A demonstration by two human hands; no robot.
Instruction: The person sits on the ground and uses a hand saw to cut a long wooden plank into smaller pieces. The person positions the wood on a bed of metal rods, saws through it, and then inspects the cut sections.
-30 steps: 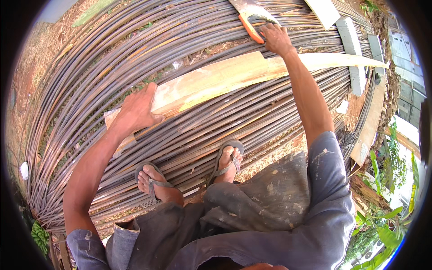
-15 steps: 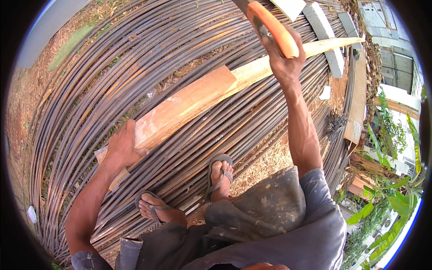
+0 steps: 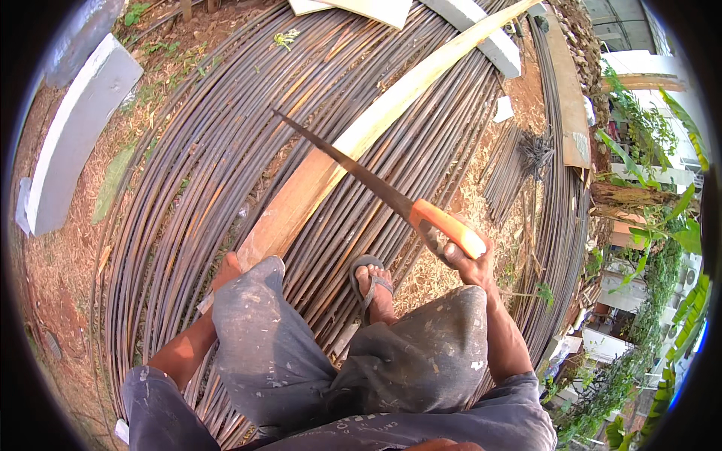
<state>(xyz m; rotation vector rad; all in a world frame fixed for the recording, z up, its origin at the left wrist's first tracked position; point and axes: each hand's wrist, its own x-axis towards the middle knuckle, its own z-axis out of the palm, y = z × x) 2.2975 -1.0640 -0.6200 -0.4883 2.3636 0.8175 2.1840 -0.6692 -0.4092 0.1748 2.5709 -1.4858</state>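
Observation:
My right hand (image 3: pixel 472 259) is wrapped round the orange handle of a handsaw (image 3: pixel 376 184). The blade points up and to the left, crossing a long wooden beam (image 3: pixel 289 207) near the step where its darker, thicker part meets a paler, thinner one. Whether the teeth touch the wood I cannot tell. At the beam's near end, my left hand (image 3: pixel 227 272) grips the wood; my raised left knee hides part of that hand. The beam slants away to the upper right across a wide bed of steel rebars (image 3: pixel 203 165).
A grey concrete block (image 3: pixel 489 37) lies under the beam's far part. Another pale block (image 3: pixel 83 135) stands at the left. My sandalled foot (image 3: pixel 372 289) is on the rebars. A bundle of wire (image 3: pixel 535 154) and a long board (image 3: pixel 568 98) lie at the right, plants beyond.
My right hand has brought the saw down and nearer, so its blade now crosses the beam. My left knee has come up beside the beam's near end, and the view has shifted.

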